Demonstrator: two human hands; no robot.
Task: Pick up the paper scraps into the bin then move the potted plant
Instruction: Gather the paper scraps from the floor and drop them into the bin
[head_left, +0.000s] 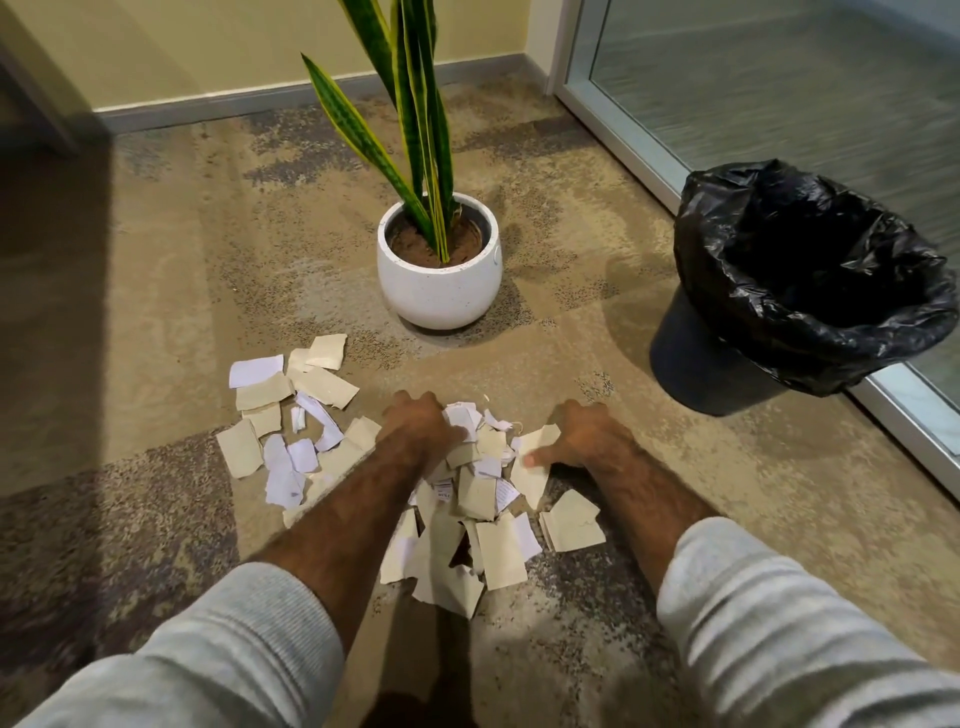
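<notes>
Grip: left hand (421, 423) clenched, fingers dug down into the far edge of the paper scraps (467, 499), with a clump of white ones bunched against them. Right hand (584, 434) curled the same way at the heap's right edge, thumb pressing a large beige scrap. Blur hides the fingers behind it, but they seem to pinch it. The scraps lie on the carpet (156, 312), between the forearms and out to the left. None can be seen in the bin (717, 358), though its dark inside is hard to read.

Risks:
- Loose, flat pieces may slip from a two-handed scoop, since only the outer ones are gripped, and could scatter on the way to the bin.
- The spread left of the left forearm lies outside both hands and would likely need a second pass.
- The bin stands well apart to the right, beside the glass panel, and a hurried toss could miss its mouth.
- The potted plant (439, 291) stands just beyond the heap, and its tall leaves could be brushed in a reach.

Count:
- Hands: two.
- Grey sleeves: two.
- Paper scraps: well over twenty, beige and white, too overlapped for an exact figure.
- Potted plant: one, in a white pot.
- Bin: one, with one black liner.
</notes>
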